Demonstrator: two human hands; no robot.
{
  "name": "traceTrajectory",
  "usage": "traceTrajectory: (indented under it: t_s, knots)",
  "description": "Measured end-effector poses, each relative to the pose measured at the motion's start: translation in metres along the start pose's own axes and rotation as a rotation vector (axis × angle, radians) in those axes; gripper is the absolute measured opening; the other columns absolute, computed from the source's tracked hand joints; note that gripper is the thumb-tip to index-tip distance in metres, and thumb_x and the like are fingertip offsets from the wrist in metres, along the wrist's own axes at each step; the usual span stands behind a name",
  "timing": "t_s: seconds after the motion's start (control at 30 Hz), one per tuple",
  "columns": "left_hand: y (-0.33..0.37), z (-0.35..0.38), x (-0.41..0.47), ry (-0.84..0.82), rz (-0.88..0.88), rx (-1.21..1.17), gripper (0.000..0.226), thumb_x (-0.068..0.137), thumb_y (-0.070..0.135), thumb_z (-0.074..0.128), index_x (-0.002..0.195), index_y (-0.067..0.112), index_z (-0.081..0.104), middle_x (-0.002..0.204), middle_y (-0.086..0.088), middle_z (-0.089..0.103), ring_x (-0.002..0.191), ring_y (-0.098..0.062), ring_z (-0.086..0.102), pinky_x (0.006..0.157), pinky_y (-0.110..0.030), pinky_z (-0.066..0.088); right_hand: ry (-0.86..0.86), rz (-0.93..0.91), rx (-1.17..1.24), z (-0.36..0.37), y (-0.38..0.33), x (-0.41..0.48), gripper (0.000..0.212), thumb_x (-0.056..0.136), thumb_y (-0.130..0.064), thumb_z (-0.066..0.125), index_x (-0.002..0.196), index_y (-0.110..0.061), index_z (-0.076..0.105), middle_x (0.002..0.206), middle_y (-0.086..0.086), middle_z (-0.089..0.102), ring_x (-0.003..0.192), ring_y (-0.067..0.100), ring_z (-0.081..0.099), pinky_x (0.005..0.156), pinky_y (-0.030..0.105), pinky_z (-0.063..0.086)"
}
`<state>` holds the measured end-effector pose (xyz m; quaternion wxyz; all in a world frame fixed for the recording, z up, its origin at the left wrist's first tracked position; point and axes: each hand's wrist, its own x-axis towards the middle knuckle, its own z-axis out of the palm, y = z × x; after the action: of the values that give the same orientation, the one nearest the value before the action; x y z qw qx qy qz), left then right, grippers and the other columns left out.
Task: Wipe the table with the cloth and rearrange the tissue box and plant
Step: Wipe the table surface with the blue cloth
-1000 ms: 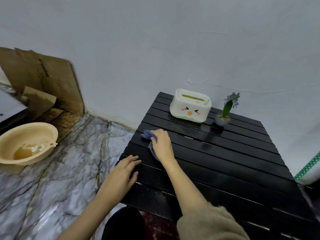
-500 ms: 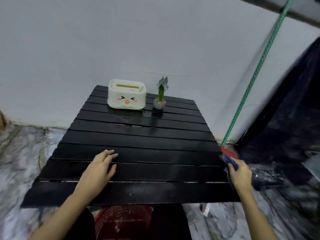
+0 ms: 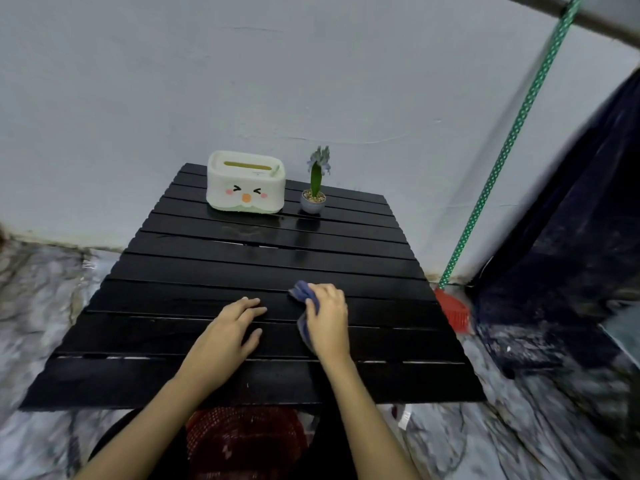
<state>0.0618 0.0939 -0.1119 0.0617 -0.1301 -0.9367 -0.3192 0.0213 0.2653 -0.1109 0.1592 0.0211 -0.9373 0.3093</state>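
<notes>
A black slatted table (image 3: 263, 258) stands against the white wall. At its far edge sits a pale tissue box (image 3: 245, 183) with a cartoon face. Just right of the box stands a small potted plant (image 3: 314, 188) in a grey pot. My right hand (image 3: 327, 320) presses a blue cloth (image 3: 304, 299) flat on the near middle of the table, fingers closed over it. Most of the cloth is hidden under the hand. My left hand (image 3: 225, 336) rests flat on the slats beside it, fingers spread and holding nothing.
A red broom (image 3: 453, 311) with a green dotted handle leans on the wall right of the table. Dark fabric (image 3: 568, 237) hangs at the far right. A red woven stool (image 3: 242, 441) sits under the near edge. The floor is grey marble.
My right hand has slid the cloth left from the table's right edge to its near middle. The left hand has shifted right, closer to it. Box and plant have not moved.
</notes>
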Motion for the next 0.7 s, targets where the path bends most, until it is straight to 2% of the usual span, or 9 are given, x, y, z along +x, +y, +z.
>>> traceTrajectory:
  t_s: [0.1, 0.2, 0.3, 0.4, 0.53, 0.6, 0.7]
  knots:
    - [-0.001, 0.001, 0.001, 0.009, 0.008, -0.003, 0.039, 0.087, 0.022, 0.053, 0.126, 0.016, 0.047, 0.140, -0.003, 0.042, 0.133, -0.016, 0.030, 0.109, -0.030, 0.026, -0.131, -0.136, 0.020, 0.012, -0.013, 0.002, 0.029, 0.087, -0.006, 0.049, 0.113, -0.013, 0.058, 0.112, 0.005, 0.059, 0.105, 0.018, 0.048, 0.088, 0.016, 0.030]
    - [-0.003, 0.001, 0.000, 0.008, 0.002, -0.013, 0.040, 0.089, 0.025, 0.050, 0.128, 0.019, 0.044, 0.142, 0.002, 0.038, 0.135, -0.012, 0.026, 0.109, -0.029, 0.025, -0.102, -0.110, -0.004, -0.009, 0.019, 0.012, 0.030, 0.083, -0.004, 0.049, 0.110, -0.014, 0.061, 0.107, 0.007, 0.062, 0.101, 0.023, 0.051, 0.082, 0.012, 0.027]
    - [-0.005, 0.002, -0.001, 0.018, 0.015, -0.021, 0.042, 0.090, 0.027, 0.048, 0.131, 0.022, 0.041, 0.143, 0.006, 0.036, 0.136, -0.008, 0.022, 0.109, -0.025, 0.022, 0.028, 0.001, -0.095, -0.045, 0.073, 0.020, 0.031, 0.080, -0.010, 0.046, 0.105, -0.011, 0.063, 0.103, 0.013, 0.064, 0.097, 0.031, 0.054, 0.082, 0.021, 0.032]
    - [-0.007, 0.003, -0.001, 0.028, 0.029, -0.013, 0.042, 0.090, 0.028, 0.047, 0.131, 0.023, 0.040, 0.143, 0.008, 0.036, 0.135, -0.007, 0.022, 0.109, -0.022, 0.020, 0.162, 0.232, -0.175, -0.073, 0.114, 0.032, 0.023, 0.082, 0.002, 0.053, 0.103, 0.001, 0.061, 0.104, 0.025, 0.061, 0.098, 0.040, 0.051, 0.087, 0.038, 0.038]
    - [-0.008, 0.004, -0.001, 0.031, 0.036, -0.021, 0.041, 0.090, 0.026, 0.049, 0.130, 0.020, 0.043, 0.142, 0.004, 0.039, 0.135, -0.009, 0.025, 0.109, -0.023, 0.021, 0.239, 0.373, -0.241, -0.050, 0.099, 0.064, 0.023, 0.082, 0.003, 0.052, 0.103, 0.004, 0.060, 0.104, 0.030, 0.059, 0.098, 0.045, 0.049, 0.084, 0.048, 0.041]
    - [-0.009, 0.002, -0.004, 0.030, 0.040, -0.037, 0.042, 0.090, 0.026, 0.048, 0.131, 0.021, 0.041, 0.142, 0.006, 0.037, 0.135, -0.007, 0.023, 0.108, -0.020, 0.018, 0.198, 0.313, -0.244, -0.021, 0.068, 0.075, 0.023, 0.084, -0.001, 0.051, 0.105, -0.002, 0.061, 0.105, 0.025, 0.059, 0.098, 0.041, 0.049, 0.085, 0.045, 0.042]
    - [-0.016, -0.004, -0.015, 0.059, 0.042, -0.053, 0.042, 0.090, 0.026, 0.049, 0.131, 0.022, 0.041, 0.137, 0.014, 0.034, 0.131, 0.000, 0.022, 0.105, -0.014, 0.015, 0.069, 0.089, -0.112, 0.029, 0.006, 0.075, 0.024, 0.085, -0.003, 0.050, 0.106, -0.008, 0.062, 0.106, 0.017, 0.061, 0.100, 0.033, 0.050, 0.089, 0.041, 0.041]
